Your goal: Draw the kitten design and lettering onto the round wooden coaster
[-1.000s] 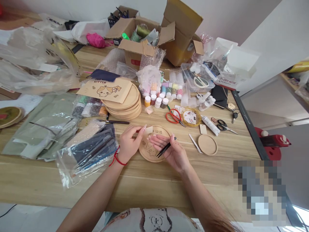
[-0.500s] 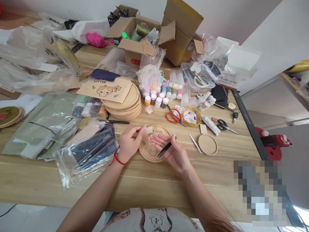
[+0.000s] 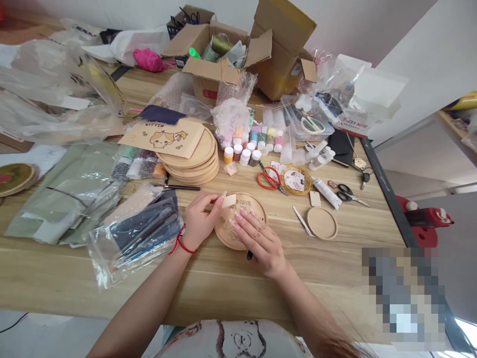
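Right hand just flipped: was palm up with the dark tweezers pointing out, now palm down over the near-right part of the round wooden board. Only one dark end of the tweezers pokes out under my palm, just off the board's near edge. Those fingers lie long and close together, tips angled to the board's middle. Can't tell if they touch the wood, or how firmly I've got the tool – it's hidden.

Left hand hasn't really moved: thumb and index pinched on a small pale card, which overlaps the board's far-left edge in view. Can't tell if the card rests on it or hangs just above.

What it means: the board lies flat in the same spot, but my right hand now hides much of its drawing. Lettering near the far edge is partly readable. My read – the tips aren't in working position at the moment.

Around the board: white tweezers to its right, shallow round tray beyond those, red-handled scissors past its far-right edge, disc stack off its far-left side
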`<state>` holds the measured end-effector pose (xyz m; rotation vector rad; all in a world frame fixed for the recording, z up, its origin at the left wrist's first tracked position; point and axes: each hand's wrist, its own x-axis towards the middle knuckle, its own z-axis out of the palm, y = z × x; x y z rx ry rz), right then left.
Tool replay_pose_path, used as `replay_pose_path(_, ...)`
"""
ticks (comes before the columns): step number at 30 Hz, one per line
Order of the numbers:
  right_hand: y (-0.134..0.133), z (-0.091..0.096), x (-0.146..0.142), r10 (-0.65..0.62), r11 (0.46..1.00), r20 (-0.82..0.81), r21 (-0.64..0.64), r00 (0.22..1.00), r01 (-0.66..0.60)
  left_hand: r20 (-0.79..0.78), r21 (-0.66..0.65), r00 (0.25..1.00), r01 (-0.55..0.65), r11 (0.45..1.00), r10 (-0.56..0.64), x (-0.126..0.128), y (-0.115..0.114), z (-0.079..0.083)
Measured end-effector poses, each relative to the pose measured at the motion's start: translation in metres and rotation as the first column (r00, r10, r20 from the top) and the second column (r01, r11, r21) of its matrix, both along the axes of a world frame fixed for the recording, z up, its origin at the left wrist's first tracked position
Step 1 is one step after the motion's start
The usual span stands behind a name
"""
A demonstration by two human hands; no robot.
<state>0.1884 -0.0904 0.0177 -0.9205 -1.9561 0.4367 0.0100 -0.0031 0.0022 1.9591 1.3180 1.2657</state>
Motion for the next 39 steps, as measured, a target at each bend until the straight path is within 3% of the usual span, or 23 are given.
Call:
replay_pose_path(7, 0.0, 0.002, -0.001, 0.026, 0.999, 0.117, -0.022, 0.993, -0.023, 0.0, -0.023, 1.0, -0.018, 1.0, 0.018, 0.0, 0.0, 0.001)
replay_pose_path(13, 0.001, 0.001, -0.001, 0.029, 0.999, 0.141, 0.031, 0.99, -0.034, -0.007, -0.029, 1.0, -0.027, 0.999, 0.026, -0.001, 0.0, 0.0)
replay_pose_path(21, 0.001, -0.003, 0.001, 0.054, 0.998, 0.136, -0.051, 0.989, -0.048, -0.013, -0.025, 1.0, -0.007, 1.0, 0.006, -0.002, 0.002, -0.001)
replay_pose_path(32, 0.005, -0.016, 0.004, -0.001, 1.0, 0.231, 0.005, 0.973, 0.0, -0.013, -0.013, 1.0, -0.005, 1.0, 0.005, -0.003, 0.003, -0.003)
replay_pose_path(39, 0.008, -0.017, 0.004, -0.094, 0.984, 0.368, 0.175, 0.925, 0.03, -0.002, -0.027, 1.0, -0.012, 1.0, 0.012, -0.004, 0.004, -0.001)
